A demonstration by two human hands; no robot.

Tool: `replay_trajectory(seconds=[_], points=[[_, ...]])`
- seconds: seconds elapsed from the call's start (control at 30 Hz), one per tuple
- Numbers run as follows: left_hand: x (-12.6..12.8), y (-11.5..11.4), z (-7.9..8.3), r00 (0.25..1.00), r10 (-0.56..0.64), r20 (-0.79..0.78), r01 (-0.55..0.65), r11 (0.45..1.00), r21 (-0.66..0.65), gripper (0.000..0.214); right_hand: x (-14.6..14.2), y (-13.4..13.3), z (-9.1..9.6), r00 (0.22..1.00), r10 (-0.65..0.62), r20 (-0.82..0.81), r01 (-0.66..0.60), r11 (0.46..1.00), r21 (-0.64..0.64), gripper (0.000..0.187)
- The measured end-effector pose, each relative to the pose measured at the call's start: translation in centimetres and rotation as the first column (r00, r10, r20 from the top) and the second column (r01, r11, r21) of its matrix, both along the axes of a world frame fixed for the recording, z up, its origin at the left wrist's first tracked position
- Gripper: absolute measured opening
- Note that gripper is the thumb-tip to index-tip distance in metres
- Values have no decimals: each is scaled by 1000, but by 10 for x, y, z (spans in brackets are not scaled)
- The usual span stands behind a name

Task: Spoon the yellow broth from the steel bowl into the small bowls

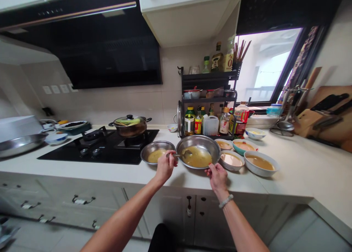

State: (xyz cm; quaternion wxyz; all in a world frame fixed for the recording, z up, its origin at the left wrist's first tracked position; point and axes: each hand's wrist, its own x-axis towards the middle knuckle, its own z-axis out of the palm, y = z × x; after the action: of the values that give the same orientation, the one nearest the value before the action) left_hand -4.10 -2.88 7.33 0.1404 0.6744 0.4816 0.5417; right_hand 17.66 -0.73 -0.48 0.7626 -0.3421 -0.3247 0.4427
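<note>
Four bowls [258, 172] already held liquid; work in the steel bowl [205, 142] on the surface [291, 164] seemed unfinished. My left hand [165, 166] gripped a spoon [187, 153] inside; my right hand [218, 175] pinched its rim.

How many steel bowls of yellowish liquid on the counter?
2: the smaller bowl beside the hob, and the larger bowl to its right, with the right hand at its rim.

Forward-and-down head view toward countertop [295, 156]
</note>
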Motion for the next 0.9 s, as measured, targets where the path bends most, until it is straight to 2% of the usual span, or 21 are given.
replay_trajectory(seconds=[0.07,0.13,0.3,0.43,0.67,0.9], points=[[1,7,-1,983,27,183,-11,996,-90,29,0,0,0,1000,5,1,-5,1000,5,35],[-1,13,-1,933,80,352,-19,985,-172,28,1,0,1,1000,7,7,-7,1000,12,34],[-8,21,5,816,190,546,-32,958,-284,23,1,0,1,1000,-3,15,2,1000,18,34],[-12,22,11,767,217,604,-27,952,-306,24,0,0,0,1000,-5,13,5,1000,10,34],[-21,25,13,765,241,597,-62,951,-304,24,1,1,0,1000,3,5,-3,1000,7,35],[-34,14,33,702,255,665,-64,953,-297,22,1,1,-1,1000,2,15,-2,1000,7,35]])
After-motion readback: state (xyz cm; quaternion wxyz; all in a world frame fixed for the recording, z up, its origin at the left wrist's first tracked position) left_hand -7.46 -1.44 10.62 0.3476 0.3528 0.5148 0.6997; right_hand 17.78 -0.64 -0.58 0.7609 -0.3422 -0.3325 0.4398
